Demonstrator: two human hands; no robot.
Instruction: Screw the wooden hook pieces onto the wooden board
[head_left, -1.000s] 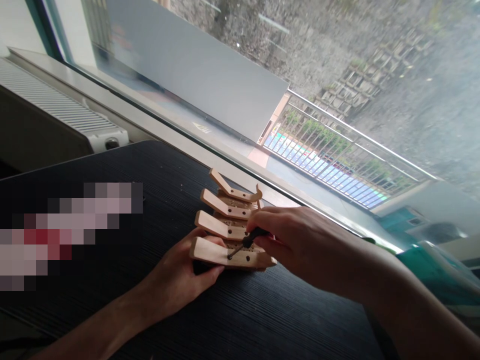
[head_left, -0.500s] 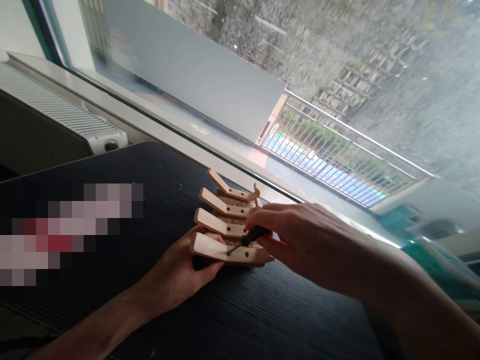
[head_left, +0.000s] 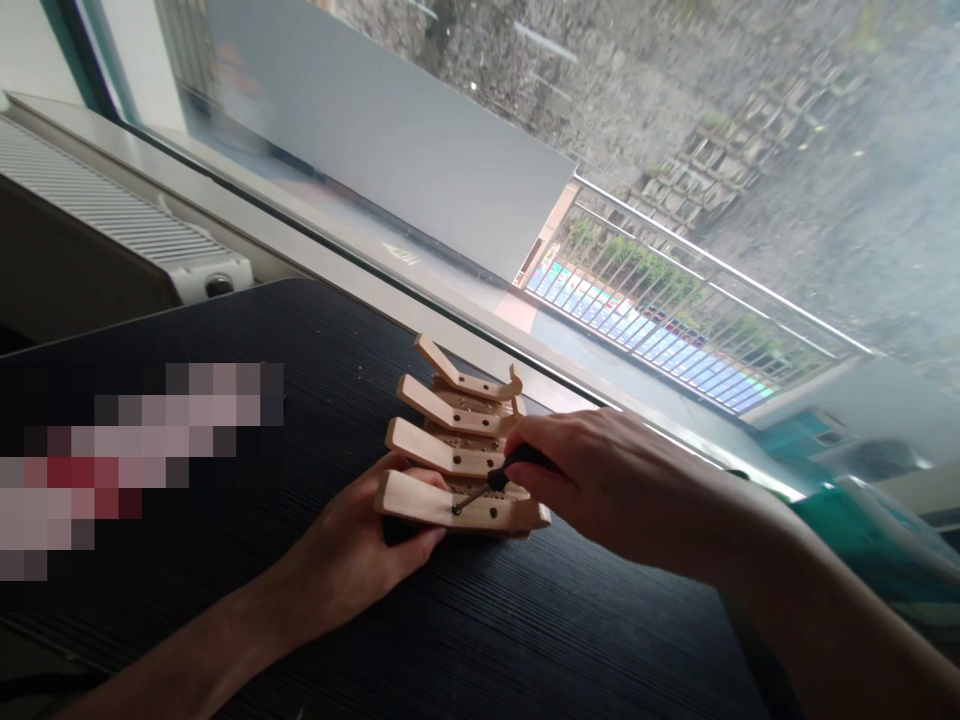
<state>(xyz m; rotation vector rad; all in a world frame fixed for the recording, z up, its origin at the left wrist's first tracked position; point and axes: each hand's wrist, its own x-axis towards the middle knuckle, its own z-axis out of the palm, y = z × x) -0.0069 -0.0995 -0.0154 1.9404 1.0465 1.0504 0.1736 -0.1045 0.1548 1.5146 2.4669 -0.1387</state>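
On the dark table lies a wooden hook rack point(head_left: 472, 462) with several pale bent hooks set side by side, each showing dark screw holes. My left hand point(head_left: 375, 525) grips the near end of the rack, its thumb along the nearest hook and its other fingers partly hidden behind. In my right hand point(head_left: 570, 465) is a screwdriver point(head_left: 497, 481) with a black handle. Its thin shaft slants down to the left, and the tip meets a screw hole in the nearest hook.
The dark wood-grain table point(head_left: 300, 335) reaches a window sill. A white radiator point(head_left: 187, 262) stands at the left. Beyond the glass is a metal railing point(head_left: 675, 300). A teal object point(head_left: 840, 520) sits at the right. A pixelated patch covers part of the left side.
My right hand has rolled slightly around the screwdriver, showing more of its handle. The nearest hook's end has shifted a little to the left, and the screwdriver tip stays at the same hole.
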